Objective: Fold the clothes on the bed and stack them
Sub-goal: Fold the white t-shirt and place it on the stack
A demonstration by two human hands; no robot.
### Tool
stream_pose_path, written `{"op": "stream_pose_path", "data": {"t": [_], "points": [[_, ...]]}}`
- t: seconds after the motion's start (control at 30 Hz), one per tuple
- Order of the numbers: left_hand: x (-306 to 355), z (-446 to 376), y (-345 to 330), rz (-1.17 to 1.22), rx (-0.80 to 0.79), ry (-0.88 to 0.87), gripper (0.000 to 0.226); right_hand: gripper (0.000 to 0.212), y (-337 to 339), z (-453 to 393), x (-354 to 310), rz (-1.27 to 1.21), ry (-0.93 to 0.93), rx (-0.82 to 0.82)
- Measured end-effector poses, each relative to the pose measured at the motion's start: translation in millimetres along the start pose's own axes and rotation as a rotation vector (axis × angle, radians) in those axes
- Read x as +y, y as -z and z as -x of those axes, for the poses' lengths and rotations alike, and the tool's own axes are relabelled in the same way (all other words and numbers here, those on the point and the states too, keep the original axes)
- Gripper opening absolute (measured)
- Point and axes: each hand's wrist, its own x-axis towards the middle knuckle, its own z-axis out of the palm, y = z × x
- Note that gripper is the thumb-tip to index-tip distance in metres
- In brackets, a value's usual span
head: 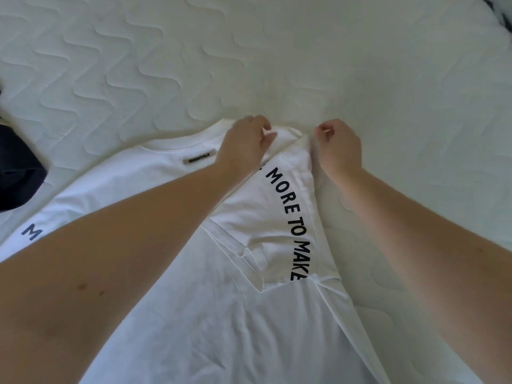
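Fingers [270, 134] of the left hand [245, 142] are curled and pinch the folded-in sleeve [266, 217] at the shoulder of the white T-shirt [221, 314]; those of the right hand [339, 146] are curled onto the fold's outer edge just beside it. The corner is apparently being held so that the fold can be squared and kept straight. The shirt is spread flat on the quilted bed [277, 51], neck label [199, 157] uppermost, black lettering running down the sleeve. A dark garment [19, 176] lies at the shirt's left, unfolded, it seems.
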Motion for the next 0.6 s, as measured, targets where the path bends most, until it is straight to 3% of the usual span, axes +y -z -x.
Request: {"op": "stream_pose_path", "data": {"t": [0.1,0.23,0.33,0.47,0.6], "points": [[20.8,0.8,-13.8,0.037,-0.212,0.027,0.033,0.022,5.6,34.3,16.9,0.017,-0.001,-0.135],[45.8,-11.6,-25.1,0.069,-0.283,0.089,0.039,0.016,0.4,68.6,24.0,0.004,0.013,-0.186],[55.0,-16.4,-24.2,0.147,-0.354,0.191,0.047,0.022,-1.2,81.8,22.7,-0.074,-0.009,-0.155],[51.4,-13.6,-16.8,0.359,-0.280,0.333,0.029,0.027,-0.8,93.3,21.3,-0.154,-0.020,-0.160],[52.0,-13.7,-13.5,0.325,-0.221,0.380,0.044,0.033,0.3,99.1,19.6,-0.173,-0.036,-0.223]]}}
